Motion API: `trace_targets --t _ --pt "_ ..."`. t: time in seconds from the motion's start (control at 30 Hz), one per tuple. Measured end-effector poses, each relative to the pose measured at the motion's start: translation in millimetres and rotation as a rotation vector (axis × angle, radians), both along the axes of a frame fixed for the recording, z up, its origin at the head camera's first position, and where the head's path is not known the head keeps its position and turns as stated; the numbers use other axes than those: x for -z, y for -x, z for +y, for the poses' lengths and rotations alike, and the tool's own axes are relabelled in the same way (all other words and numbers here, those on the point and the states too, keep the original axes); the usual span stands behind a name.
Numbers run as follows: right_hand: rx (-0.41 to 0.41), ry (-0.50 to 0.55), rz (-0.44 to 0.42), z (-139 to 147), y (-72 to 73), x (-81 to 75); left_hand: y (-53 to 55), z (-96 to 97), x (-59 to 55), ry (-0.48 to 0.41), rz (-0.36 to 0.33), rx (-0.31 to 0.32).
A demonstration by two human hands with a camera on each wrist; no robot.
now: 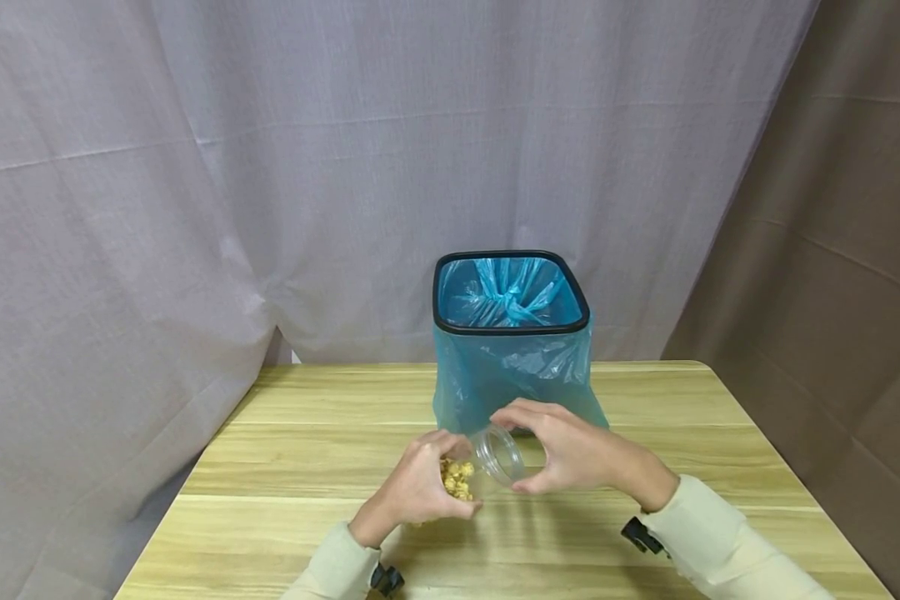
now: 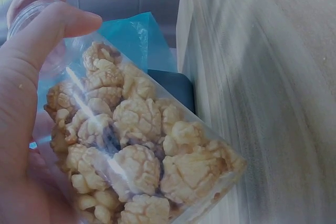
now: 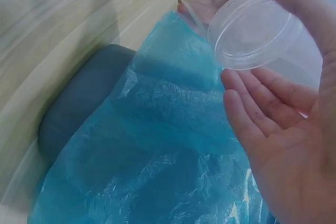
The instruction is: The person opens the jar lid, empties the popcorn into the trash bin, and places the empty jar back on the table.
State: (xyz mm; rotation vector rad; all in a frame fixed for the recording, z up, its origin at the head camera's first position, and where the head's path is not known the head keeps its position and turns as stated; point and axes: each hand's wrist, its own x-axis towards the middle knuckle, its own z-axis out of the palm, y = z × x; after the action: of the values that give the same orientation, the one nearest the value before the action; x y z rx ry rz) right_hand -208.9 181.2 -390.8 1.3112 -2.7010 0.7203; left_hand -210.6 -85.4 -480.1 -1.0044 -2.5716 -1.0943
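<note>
My left hand (image 1: 422, 482) grips a clear plastic jar (image 2: 139, 140) of caramel popcorn, thumb along one side. The jar lies tilted over the table, its round clear end (image 3: 254, 32) pointing right and its popcorn (image 1: 457, 478) toward the left. Beside that end, my right hand (image 1: 573, 450) is spread, with thumb and fingertips right at the rim on opposite sides. Its fingers (image 3: 278, 95) look fairly straight in the right wrist view. Part of the jar is hidden behind my left hand in the head view.
Just beyond the hands stands a bin with a black rim (image 1: 512, 331) and a blue plastic bag (image 1: 513, 367) knotted inside and draped outside. The wooden table (image 1: 307, 467) has its far edge against a grey curtain (image 1: 345, 183). A brown curtain (image 1: 832, 333) hangs at right.
</note>
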Motion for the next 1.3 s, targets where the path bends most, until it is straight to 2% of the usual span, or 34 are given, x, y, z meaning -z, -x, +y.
trace_targets --t 0.23,0.3,0.53,0.73,0.9,1.1,1.3 --pt "0.144 0.019 -0.072 -3.1 -3.9 4.1 0.3 0.0 0.0 -0.007 -0.008 0.004" --pt "0.163 0.019 -0.095 -4.7 -4.5 5.7 0.4 -0.1 0.0 -0.013 -0.012 0.008" --pt "0.148 0.031 -0.115 -8.0 -5.3 7.0 0.5 -0.7 -0.1 -0.009 -0.008 0.014" --pt "0.082 0.05 -0.057 -7.4 -4.4 2.7 1.3 -2.1 -0.1 -0.002 -0.006 0.011" --pt "0.062 0.052 -0.016 -4.9 -4.1 -1.2 1.6 -4.2 -0.2 -0.007 -0.012 0.007" --pt "0.079 0.04 0.022 0.6 -2.8 -4.4 1.6 -10.1 1.0 -0.015 -0.004 -0.008" --pt "0.136 -0.02 0.05 9.7 -2.4 -5.5 2.5 -19.4 0.2 -0.043 0.005 -0.029"
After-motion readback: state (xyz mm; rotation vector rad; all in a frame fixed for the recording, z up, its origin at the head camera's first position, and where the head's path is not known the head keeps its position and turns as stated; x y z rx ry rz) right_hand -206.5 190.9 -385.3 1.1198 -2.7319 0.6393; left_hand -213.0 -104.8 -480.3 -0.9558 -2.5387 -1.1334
